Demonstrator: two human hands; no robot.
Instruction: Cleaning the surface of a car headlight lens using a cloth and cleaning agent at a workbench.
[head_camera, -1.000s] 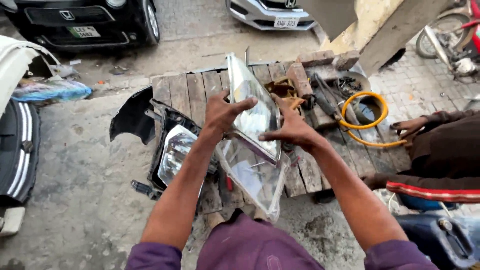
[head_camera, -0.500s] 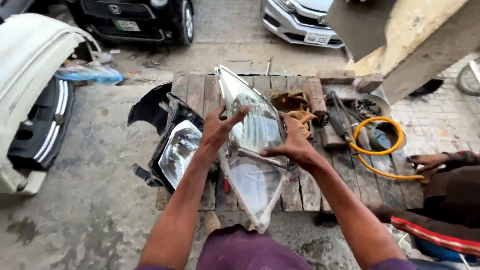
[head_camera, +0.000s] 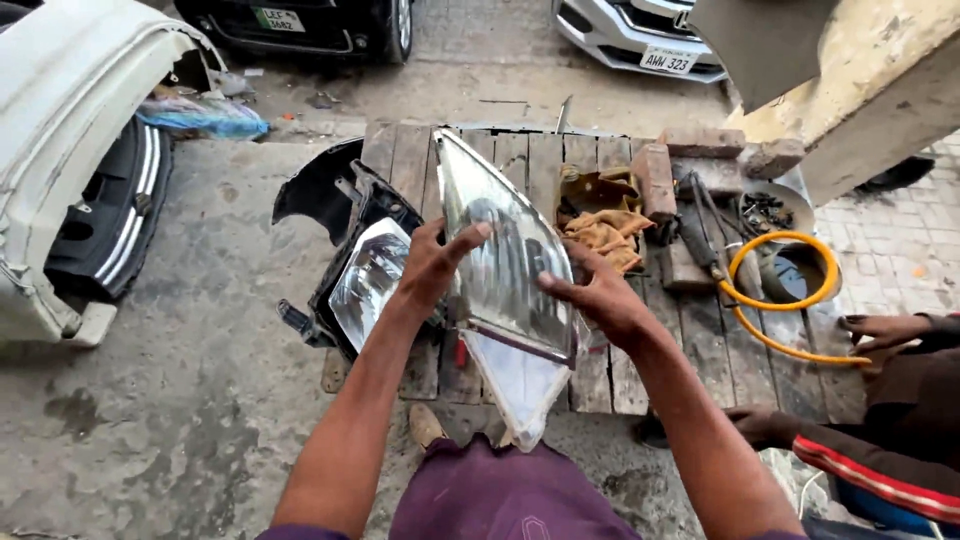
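Left hand (head_camera: 432, 268) and right hand (head_camera: 597, 297) clamp the clear headlight lens (head_camera: 505, 270) by its edges, tilted for inspection. Headlight housing (head_camera: 365, 280) rests just left, on the worktop (head_camera: 600, 370).

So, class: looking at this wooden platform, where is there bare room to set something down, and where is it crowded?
Bare planks lie between the held headlight lens and the yellow hose. The concrete floor left of the black headlight housing is open too. The far right is crowded: rags, bricks, tools. Both the left hand and the right hand hold the lens.
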